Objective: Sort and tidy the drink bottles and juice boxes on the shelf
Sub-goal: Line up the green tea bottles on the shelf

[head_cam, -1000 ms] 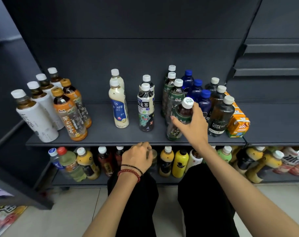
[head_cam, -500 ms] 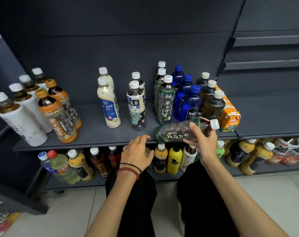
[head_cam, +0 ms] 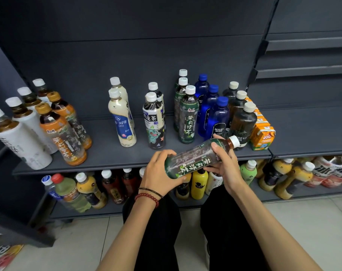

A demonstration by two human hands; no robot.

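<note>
The left hand curls its fingers round the base of a green jasmine tea bottle, gripping it. The right hand wraps thumb and fingers round the bottle's upper part, just below the neck. The bottle lies nearly level over the front edge of the upper shelf, right of its middle, with the white cap tilted up to the right. Its dark green label bears white characters and leaves, and brown tea shows at the neck. Matching bottles stand upright just behind.
</note>
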